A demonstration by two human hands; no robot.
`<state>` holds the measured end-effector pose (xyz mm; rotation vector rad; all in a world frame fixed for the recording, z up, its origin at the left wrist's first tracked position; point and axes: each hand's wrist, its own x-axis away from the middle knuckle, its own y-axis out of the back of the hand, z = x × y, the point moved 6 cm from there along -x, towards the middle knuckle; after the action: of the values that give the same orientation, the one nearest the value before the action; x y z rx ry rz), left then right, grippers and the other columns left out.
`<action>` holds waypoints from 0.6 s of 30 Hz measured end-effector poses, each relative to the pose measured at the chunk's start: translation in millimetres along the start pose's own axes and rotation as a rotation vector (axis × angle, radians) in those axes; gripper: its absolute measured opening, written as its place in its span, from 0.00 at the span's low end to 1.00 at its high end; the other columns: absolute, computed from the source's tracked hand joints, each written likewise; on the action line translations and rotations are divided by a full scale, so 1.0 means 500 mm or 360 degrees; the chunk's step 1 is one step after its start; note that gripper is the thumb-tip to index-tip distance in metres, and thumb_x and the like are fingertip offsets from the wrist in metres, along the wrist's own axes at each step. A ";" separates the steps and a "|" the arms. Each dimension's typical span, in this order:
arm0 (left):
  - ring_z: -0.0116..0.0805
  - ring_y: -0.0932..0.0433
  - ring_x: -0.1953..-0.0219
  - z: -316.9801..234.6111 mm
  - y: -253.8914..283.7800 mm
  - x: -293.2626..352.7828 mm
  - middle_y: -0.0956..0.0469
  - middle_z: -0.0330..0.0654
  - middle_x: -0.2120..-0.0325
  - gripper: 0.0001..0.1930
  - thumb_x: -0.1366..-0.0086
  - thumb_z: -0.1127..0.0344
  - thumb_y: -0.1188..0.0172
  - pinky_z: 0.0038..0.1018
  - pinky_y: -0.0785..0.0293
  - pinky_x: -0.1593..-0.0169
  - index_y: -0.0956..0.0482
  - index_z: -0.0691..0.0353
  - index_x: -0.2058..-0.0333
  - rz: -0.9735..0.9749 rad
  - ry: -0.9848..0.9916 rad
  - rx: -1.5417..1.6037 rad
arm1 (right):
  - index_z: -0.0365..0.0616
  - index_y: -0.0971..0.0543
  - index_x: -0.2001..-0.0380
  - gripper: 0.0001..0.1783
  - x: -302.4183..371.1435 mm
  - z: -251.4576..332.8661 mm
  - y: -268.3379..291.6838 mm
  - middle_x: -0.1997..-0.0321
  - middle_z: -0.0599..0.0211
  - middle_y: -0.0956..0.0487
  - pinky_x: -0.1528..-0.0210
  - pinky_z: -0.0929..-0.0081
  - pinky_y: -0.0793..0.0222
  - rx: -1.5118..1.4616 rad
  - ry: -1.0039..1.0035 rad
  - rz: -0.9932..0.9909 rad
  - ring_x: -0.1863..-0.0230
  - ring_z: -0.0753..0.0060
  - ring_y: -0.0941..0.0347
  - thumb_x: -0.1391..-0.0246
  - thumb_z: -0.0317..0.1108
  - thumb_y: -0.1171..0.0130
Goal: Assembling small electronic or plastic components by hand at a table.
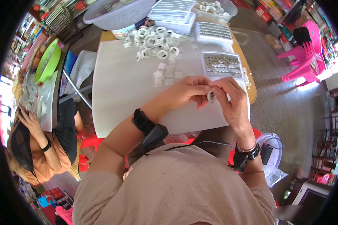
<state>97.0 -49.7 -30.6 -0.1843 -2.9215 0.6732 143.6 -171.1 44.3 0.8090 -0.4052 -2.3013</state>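
Over the right part of a white-topped table, my two hands meet around a small white plastic ring piece. My right hand pinches it between thumb and fingertips. Closed fingers of my left hand touch the same piece from the other side, and what they grip there is partly hidden. Just beyond the hands lies a clear tray with rows of small shiny metal pieces. Small translucent white pieces are scattered left of that tray. Farther back is a loose pile of white ring pieces.
Stacked clear trays and another filled tray stand at the back. A grey basin and a tub of white parts flank them. Another person sits at left near a green basin. Pink chairs stand right.
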 end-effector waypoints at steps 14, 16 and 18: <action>0.27 0.23 0.69 -0.067 -0.033 0.054 0.23 0.42 0.65 0.18 0.30 0.61 0.52 0.24 0.24 0.66 0.29 0.67 0.48 -0.0143 -0.0192 -0.0354 | 0.33 0.22 0.67 0.08 0.027 -0.043 -0.013 0.75 0.69 0.23 0.74 0.84 0.33 -0.0938 -0.0715 -0.0189 0.78 0.83 0.30 0.46 0.28 0.44; 0.27 0.23 0.66 -0.068 -0.026 0.074 0.23 0.41 0.65 0.17 0.32 0.63 0.48 0.25 0.25 0.60 0.28 0.66 0.49 -0.0218 -0.0228 -0.0368 | 0.33 0.22 0.68 0.08 0.030 -0.037 -0.032 0.75 0.68 0.23 0.75 0.84 0.33 -0.0899 -0.0709 -0.0183 0.78 0.83 0.31 0.47 0.28 0.43; 0.27 0.23 0.66 -0.066 -0.019 0.097 0.23 0.41 0.65 0.17 0.33 0.65 0.47 0.25 0.25 0.59 0.28 0.67 0.49 -0.0247 -0.0279 -0.0243 | 0.33 0.23 0.67 0.08 0.030 -0.027 -0.051 0.74 0.67 0.23 0.76 0.83 0.33 -0.0989 -0.0746 -0.0243 0.79 0.82 0.31 0.47 0.28 0.43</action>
<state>53.7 -36.8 8.3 0.0903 -3.1137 0.4650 131.1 -163.2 15.3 -0.0089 0.1899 -2.5343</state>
